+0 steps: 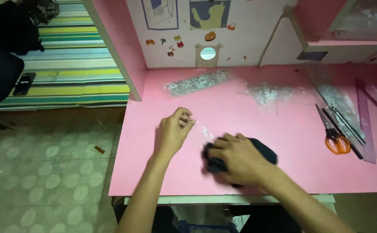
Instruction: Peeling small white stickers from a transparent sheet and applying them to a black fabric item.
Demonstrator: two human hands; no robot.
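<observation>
Clutching a dark cloth (257, 151), the right hand (236, 157) presses it down near the front edge of the pink desk (223, 108); the left hand (173, 131), just beside it, pinches the corner of a thin clear plastic sheet (201, 129) between fingertips. Orange-handled scissors (333, 131) lie well apart to the right, next to a transparent ruler (365, 121); crumpled clear wrapping (197, 82) rests near the back wall.
</observation>
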